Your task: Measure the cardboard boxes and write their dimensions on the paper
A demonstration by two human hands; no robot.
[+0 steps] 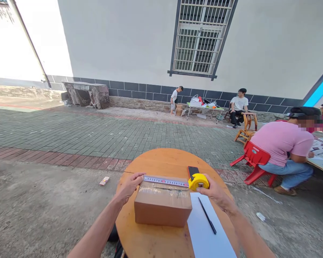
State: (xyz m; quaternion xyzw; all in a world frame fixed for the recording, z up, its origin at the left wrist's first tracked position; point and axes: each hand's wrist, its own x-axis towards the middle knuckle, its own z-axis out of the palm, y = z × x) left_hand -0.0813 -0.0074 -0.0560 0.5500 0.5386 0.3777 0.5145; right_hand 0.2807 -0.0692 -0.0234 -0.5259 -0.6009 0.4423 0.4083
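A brown cardboard box (163, 208) with clear tape on top sits on the round wooden table (134, 238). Across its top lies the drawn-out blade (165, 181) of a yellow tape measure (197, 182), its numbers facing up. My left hand (131, 186) pinches the blade's free end at the box's left edge. At the right edge, my right hand (212, 191) is closed around the yellow case. Just behind the case lies a dark phone (193, 171) with a red edge. White paper (204, 240) with a black pen (207, 216) on it lies right of the box.
A person in a pink shirt (285, 139) sits on a red plastic chair (255, 157) at a table on the right. Farther back are a wooden chair (246, 127), a seated person (239, 105), a child (174, 98) and a folding table (201, 105). A small packet (104, 181) lies on the ground.
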